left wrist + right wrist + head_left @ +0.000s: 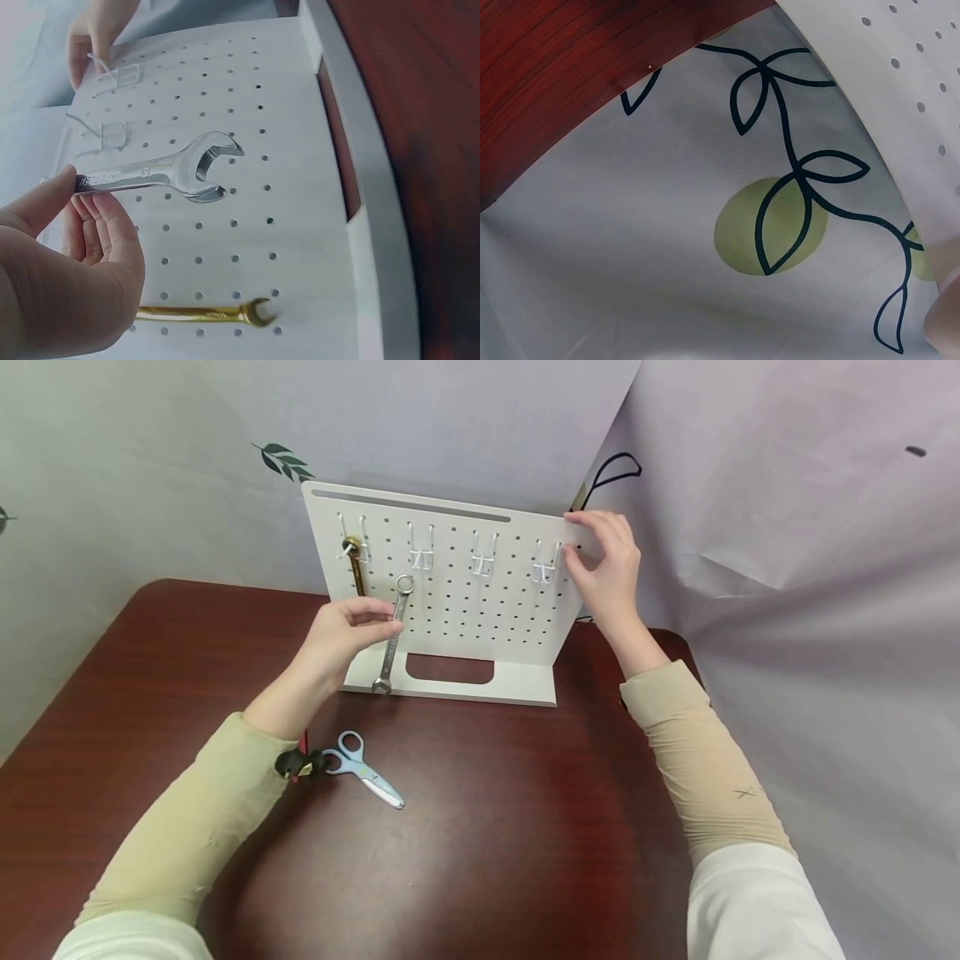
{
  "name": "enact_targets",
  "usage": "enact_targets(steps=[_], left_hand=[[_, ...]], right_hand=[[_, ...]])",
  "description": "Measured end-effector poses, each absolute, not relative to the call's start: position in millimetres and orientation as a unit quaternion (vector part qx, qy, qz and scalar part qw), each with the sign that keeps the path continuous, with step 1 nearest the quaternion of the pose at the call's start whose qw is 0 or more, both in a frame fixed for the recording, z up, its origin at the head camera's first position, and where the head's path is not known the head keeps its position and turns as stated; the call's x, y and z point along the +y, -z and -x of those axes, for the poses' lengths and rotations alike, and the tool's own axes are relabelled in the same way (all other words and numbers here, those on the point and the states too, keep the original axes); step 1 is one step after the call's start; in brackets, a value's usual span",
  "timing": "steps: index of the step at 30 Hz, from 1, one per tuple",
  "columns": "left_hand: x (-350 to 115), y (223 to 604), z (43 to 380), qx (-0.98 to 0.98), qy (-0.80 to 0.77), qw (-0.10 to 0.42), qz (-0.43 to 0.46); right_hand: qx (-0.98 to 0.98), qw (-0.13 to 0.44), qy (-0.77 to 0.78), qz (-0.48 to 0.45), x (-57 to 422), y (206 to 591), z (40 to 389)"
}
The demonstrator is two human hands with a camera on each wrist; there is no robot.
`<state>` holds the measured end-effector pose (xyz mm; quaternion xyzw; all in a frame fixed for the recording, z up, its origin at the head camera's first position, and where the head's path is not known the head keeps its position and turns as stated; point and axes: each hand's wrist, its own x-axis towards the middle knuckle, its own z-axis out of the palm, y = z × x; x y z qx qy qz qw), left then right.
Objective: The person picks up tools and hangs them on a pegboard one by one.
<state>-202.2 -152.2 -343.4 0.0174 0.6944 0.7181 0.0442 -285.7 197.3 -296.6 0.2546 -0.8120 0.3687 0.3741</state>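
Note:
My left hand [341,639] pinches a silver combination wrench [392,639] between thumb and fingers, in front of a white pegboard [450,647]. Ring end up, the wrench slants slightly; its open end [202,169] is large in the left wrist view. A gold wrench [356,568] hangs from the leftmost hook, left of the silver one. At the board's upper right corner my right hand [611,564] grips the edge, thumb on the front near the rightmost hook [543,572]. Only a bit of that hand [945,322] shows in the right wrist view.
Two more white hooks [422,558] sit mid-board. Light blue scissors [363,768] lie on the dark red table [465,860], beside a black and red object [296,764] partly hidden by my left sleeve. Patterned cloth [667,225] hangs behind the table edge.

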Motion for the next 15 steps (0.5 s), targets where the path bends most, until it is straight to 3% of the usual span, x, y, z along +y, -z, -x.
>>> enact_targets(steps=[15], left_hand=[[-142.3,340.8,217.3,0.649,-0.76,0.041,-0.004]], right_hand=[[-0.813,0.376,-0.364,-0.255,197.8,298.8,286.5]])
